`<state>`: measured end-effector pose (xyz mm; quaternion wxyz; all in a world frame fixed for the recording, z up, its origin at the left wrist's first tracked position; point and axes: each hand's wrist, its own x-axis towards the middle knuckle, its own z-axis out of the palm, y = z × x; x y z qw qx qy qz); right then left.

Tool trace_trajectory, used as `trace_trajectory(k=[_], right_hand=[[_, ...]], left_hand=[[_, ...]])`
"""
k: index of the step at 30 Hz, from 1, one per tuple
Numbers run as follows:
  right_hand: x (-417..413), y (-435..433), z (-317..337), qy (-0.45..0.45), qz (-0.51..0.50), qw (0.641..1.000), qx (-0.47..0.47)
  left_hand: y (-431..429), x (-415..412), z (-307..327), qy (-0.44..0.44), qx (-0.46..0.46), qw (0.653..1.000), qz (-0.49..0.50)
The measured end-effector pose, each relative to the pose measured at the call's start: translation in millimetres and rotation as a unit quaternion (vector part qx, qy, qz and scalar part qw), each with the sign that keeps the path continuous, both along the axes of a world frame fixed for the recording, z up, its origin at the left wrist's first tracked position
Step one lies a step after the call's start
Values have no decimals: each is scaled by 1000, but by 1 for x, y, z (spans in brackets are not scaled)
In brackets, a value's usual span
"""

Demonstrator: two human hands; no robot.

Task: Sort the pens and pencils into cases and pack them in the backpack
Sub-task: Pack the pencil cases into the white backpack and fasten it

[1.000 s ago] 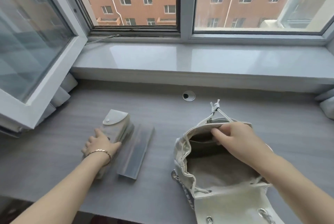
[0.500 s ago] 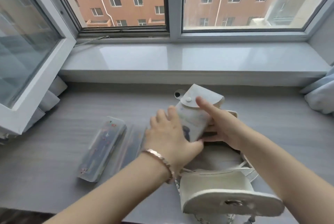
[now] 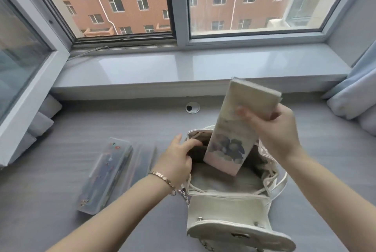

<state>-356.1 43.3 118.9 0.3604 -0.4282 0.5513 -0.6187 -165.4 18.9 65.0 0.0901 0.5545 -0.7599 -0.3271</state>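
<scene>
Two arms show from the lower edge of the view, bare along the whole visible length of the forearms down to the wrists. The left hand (image 3: 177,162) and the right hand (image 3: 278,129) are bare as well. Round the left wrist sits a thin rose-gold metal link bracelet (image 3: 162,179), made of small flat, leaf-like links set end to end, shiny where the window light catches them. It crosses the wrist at a slant, and its lower end carries a small dark bit, too small to tell whether bead or clasp. The fingernails look short; their finish is too blurred to make out.
</scene>
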Motion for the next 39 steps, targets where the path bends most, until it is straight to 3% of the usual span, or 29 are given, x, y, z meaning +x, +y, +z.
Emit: trace_trajectory(k=[2, 4, 7, 9, 13, 18, 22, 27, 31, 33, 37, 39], right_hand=[[2, 11, -8, 207, 48, 970, -114], [5, 18, -25, 377, 102, 906, -165], [6, 22, -49, 532, 135, 817, -176], [9, 22, -56, 588, 153, 780, -148], [21, 16, -54, 637, 153, 754, -48], [42, 3, -58, 695, 167, 695, 73], [65, -10, -89, 681, 257, 644, 234], [56, -19, -113, 668, 284, 654, 215], [69, -17, -120, 708, 323, 588, 220], [70, -15, -119, 693, 336, 589, 244], [58, -12, -109, 629, 311, 653, 285], [54, -10, -106, 616, 291, 664, 309]], left_hand=[[-4, -4, -2, 49, 31, 998, 2], [-8, -7, 0, 81, 66, 995, 4], [-10, -7, 5, 172, 118, 978, -24], [-9, -4, 8, 193, 150, 970, -18], [-12, -1, 18, 241, 184, 953, 27], [-10, -1, 18, 179, 138, 973, -45], [-2, -10, 9, 133, 110, 984, -45], [2, 1, -3, 150, 110, 982, -19], [1, 1, -5, 160, 101, 982, 18], [-3, -2, -11, 173, 107, 979, 32], [-9, -10, -17, 147, 111, 982, 33], [-8, -11, -16, 142, 106, 983, 34]])
